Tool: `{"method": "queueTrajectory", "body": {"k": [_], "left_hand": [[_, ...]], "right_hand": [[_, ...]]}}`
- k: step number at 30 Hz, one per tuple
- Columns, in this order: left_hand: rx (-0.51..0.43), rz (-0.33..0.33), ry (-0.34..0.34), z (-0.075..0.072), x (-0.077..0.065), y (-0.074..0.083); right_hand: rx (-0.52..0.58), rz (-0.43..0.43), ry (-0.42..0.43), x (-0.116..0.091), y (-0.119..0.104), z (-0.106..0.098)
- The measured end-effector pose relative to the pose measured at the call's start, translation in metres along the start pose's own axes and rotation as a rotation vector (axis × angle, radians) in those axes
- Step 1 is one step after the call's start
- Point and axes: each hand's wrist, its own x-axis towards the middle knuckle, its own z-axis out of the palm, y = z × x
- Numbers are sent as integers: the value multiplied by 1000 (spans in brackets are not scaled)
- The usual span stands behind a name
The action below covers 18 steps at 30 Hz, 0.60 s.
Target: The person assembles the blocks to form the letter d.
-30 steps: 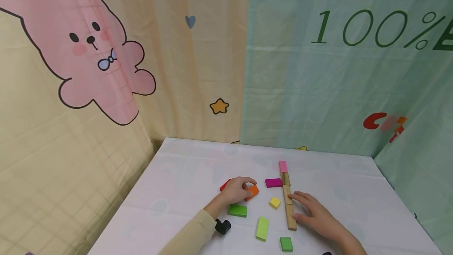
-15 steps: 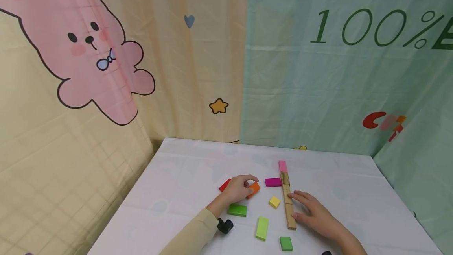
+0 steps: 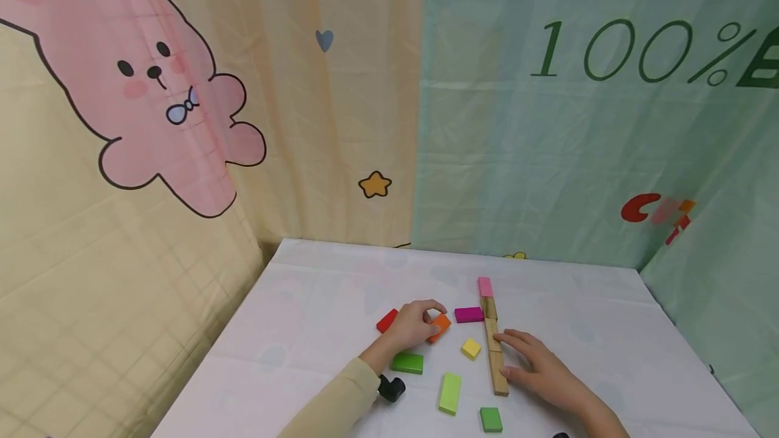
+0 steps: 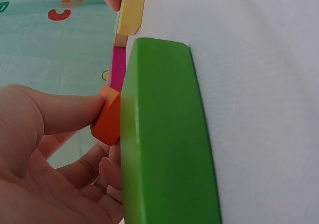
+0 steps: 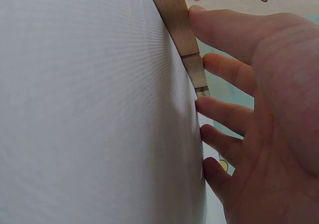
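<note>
My left hand [image 3: 409,328] pinches an orange block [image 3: 441,330] between thumb and fingers, close over the white cloth. In the left wrist view the thumb presses one face of that orange block [image 4: 107,117]. A red block [image 3: 387,320] lies just behind this hand, a green block [image 3: 407,363] in front of it. My right hand [image 3: 544,370] rests beside a line of plain wooden blocks [image 3: 496,363], its fingers spread. In the right wrist view the thumb and index fingertips touch the side of the wooden blocks [image 5: 174,20].
A pink block [image 3: 485,286] tops the wooden line, and a magenta block [image 3: 468,315] sits against its left side. A yellow block [image 3: 470,349], a lime block [image 3: 450,393] and a small green block [image 3: 491,419] lie nearer. Printed curtains [image 3: 341,120] hang behind the table.
My left hand has slid a little to the right with the orange block, showing more of the red block. The right hand stays at the wooden line.
</note>
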Motion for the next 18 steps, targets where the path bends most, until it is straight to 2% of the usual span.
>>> {"method": "queueTrajectory", "body": {"k": [18], "left_hand": [[18, -3, 7, 8, 9, 3]], "right_hand": [[-3, -4, -2, 0, 1, 1]]}}
